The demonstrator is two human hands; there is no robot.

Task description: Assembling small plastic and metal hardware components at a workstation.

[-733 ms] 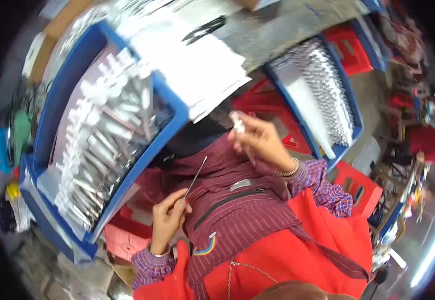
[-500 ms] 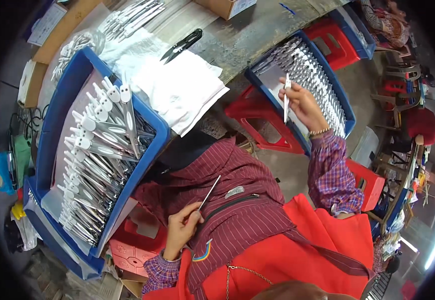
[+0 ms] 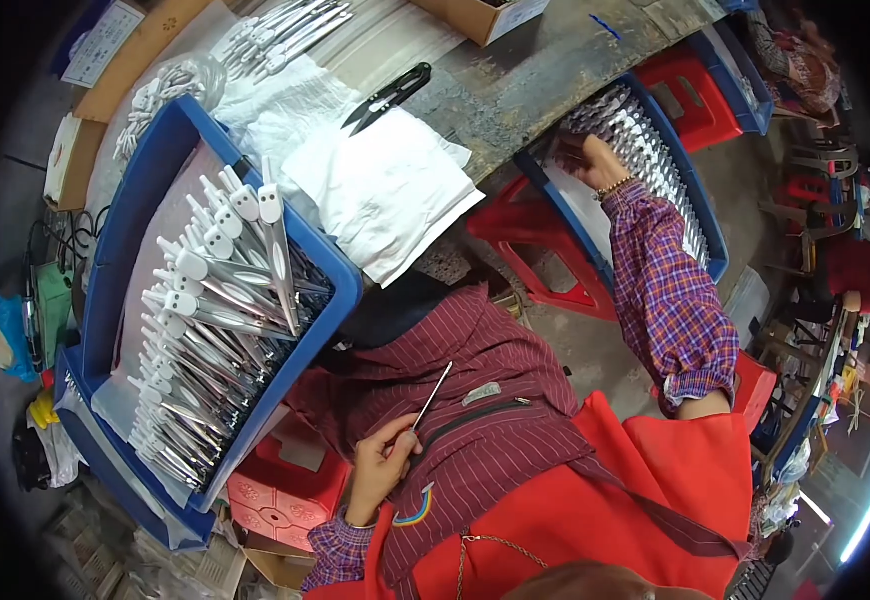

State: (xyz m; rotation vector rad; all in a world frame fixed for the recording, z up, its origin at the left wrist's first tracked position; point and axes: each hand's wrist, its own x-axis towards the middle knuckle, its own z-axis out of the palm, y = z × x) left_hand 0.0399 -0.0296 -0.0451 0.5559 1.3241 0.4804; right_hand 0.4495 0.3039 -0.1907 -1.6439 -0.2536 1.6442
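My left hand (image 3: 383,468) is closed around a thin metal rod (image 3: 433,396), which points up and away over my striped apron (image 3: 475,400). Whatever part of the rod lies inside the fist is hidden. My right hand (image 3: 595,165) reaches into the far left end of a blue bin (image 3: 717,245) filled with rows of silver compasses (image 3: 655,150). Its fingers are blurred and partly hidden there, so what they hold does not show. On my left, a second blue bin (image 3: 340,290) carries piled drawing compasses (image 3: 210,290) with white heads and silver legs.
Black thread snips (image 3: 390,98) lie on a folded white cloth (image 3: 385,190) on the worn table (image 3: 515,80). Loose silver parts (image 3: 285,35) and a bag of white pieces (image 3: 170,95) are at the far left. Red stools (image 3: 545,255) stand under the bins.
My right hand, which held up a white-and-silver compass, has moved away from me and down into the right bin. My left hand keeps the rod, nearly unmoved. The view has shifted slightly.
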